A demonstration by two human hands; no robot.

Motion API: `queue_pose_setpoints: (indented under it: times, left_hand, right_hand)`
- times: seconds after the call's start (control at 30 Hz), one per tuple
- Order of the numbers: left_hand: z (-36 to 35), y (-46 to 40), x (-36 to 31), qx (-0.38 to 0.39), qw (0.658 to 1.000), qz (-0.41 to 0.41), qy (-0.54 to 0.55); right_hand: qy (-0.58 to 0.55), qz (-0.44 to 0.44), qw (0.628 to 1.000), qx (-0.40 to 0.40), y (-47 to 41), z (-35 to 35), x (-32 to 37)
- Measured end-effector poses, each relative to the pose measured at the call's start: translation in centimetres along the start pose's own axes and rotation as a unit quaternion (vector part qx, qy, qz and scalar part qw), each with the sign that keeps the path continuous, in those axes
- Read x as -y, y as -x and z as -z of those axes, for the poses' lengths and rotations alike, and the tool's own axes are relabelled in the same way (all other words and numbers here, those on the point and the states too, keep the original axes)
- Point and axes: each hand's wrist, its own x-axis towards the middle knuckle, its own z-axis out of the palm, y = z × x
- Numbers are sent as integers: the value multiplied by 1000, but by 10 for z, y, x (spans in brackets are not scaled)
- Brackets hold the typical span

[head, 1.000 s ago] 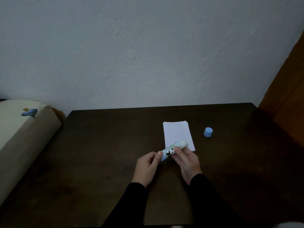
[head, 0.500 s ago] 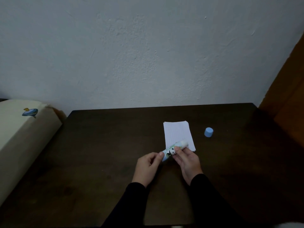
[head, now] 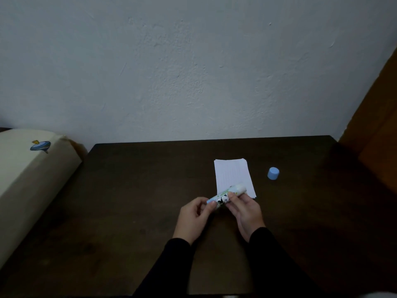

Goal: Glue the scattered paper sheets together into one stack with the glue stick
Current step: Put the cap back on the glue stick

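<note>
A stack of white lined paper sheets (head: 233,175) lies on the dark wooden table (head: 133,190), right of the middle. Both hands hold an uncapped glue stick (head: 228,193) with a panda print, tilted over the stack's near edge, white tip pointing right. My left hand (head: 194,216) pinches its blue base end. My right hand (head: 245,210) grips the barrel near the middle. The light blue cap (head: 273,173) stands on the table to the right of the stack.
A cream cushion with a small blue print (head: 32,179) sits against the table's left side. A white wall (head: 193,72) rises behind the table. Brown wooden furniture (head: 378,125) stands at the right edge.
Almost nothing: both hands keep the glue stick in the same place over the stack's near edge, with only slight finger shifts at its base.
</note>
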Motion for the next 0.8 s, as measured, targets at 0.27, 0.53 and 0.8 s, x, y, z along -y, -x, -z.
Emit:
queue_pose_setpoints:
  times: [0.27,0.53,0.8]
  left_hand:
    - [4,3,-7,17,999,9,-35]
    - [4,2,-5,36,999,10,-35]
    - [3,0,-11,-4,999,49,-19]
  right_hand:
    - [6,-6,1000,2,4,-2,3]
    - [175,15,982,72,4,-2,5]
    - [467,248,837,-144,-27,21,33]
